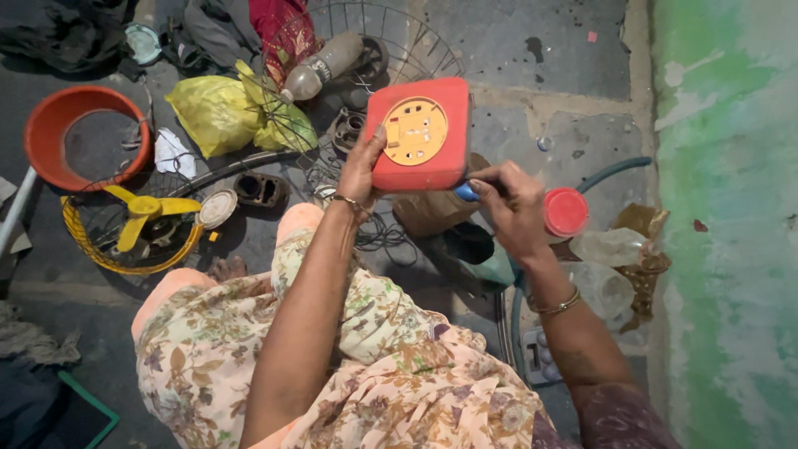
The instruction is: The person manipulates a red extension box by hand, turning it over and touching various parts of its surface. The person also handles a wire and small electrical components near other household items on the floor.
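Frame centre: left hand (359, 170) grips one square red plastic box (418, 133) bearing a round yellow dial; right hand (514, 208) closed on one blue-handled tool (466, 192).

Soft, even light falls on the grey floor (515, 50), brightest on the green wall (731, 224) at the right. The floor's upper left corner sinks into dim shadow. Shadows are faint, glare is none. The wide view bends lines towards the edges; focus is fairly sharp.
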